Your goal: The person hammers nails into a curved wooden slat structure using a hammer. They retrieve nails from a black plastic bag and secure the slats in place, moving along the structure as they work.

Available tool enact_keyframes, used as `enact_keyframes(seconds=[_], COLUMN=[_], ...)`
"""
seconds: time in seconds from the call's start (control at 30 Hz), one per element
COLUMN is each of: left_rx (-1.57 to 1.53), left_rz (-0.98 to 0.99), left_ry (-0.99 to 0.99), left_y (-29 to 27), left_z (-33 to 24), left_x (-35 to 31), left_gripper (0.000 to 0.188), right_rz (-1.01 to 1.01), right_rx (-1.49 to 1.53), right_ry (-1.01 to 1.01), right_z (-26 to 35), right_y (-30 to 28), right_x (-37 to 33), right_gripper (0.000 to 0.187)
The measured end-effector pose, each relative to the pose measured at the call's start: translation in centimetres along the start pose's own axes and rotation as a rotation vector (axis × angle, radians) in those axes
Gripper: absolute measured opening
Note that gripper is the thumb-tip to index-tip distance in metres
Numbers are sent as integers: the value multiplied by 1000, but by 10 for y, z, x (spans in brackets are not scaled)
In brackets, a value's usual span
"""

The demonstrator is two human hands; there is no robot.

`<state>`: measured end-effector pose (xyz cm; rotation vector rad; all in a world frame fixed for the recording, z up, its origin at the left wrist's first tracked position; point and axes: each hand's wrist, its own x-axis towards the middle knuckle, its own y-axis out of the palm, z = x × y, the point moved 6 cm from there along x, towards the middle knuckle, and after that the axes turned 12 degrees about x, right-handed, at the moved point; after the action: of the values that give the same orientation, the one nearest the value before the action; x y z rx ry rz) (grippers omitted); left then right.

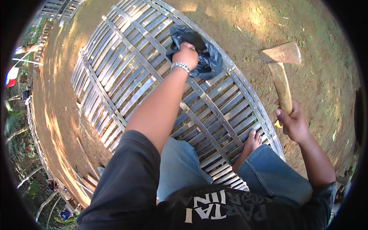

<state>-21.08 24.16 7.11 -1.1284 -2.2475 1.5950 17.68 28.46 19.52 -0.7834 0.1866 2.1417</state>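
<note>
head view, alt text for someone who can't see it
A person's right hand grips an axe by its wooden handle, while the left hand is at the mouth of a black bag on a slatted panel over dirt ground. A bare foot rests on the panel.

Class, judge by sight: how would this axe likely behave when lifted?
The axe would probably feel top-heavy: its broad, rusty-looking head sits beyond the right hand. It is likely stiff, its handle looking thick and wooden. Laid down, it probably won't roll, given the flared head.
</note>
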Motion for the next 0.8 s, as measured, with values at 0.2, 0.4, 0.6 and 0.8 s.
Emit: enact_keyframes(seconds=[0.2, 0.4, 0.6, 0.8], left_rx=[708, 634, 596, 571], left_rz=[205, 191, 38, 76], left_ry=[349, 300, 315, 524], left_y=[68, 54, 62, 26], left_z=[28, 6, 27, -4], left_x=[25, 4, 13, 3], left_gripper=[36, 38, 30, 41], right_rz=[34, 20, 36, 58], right_rx=[-17, -47, -75, -93], right_ry=[72, 115, 169, 136], right_z=[-14, -20, -11, -10], right_y=[12, 13, 27, 32], right_x=[-1, -5, -6, -9], right_gripper=[29, 30, 31, 30])
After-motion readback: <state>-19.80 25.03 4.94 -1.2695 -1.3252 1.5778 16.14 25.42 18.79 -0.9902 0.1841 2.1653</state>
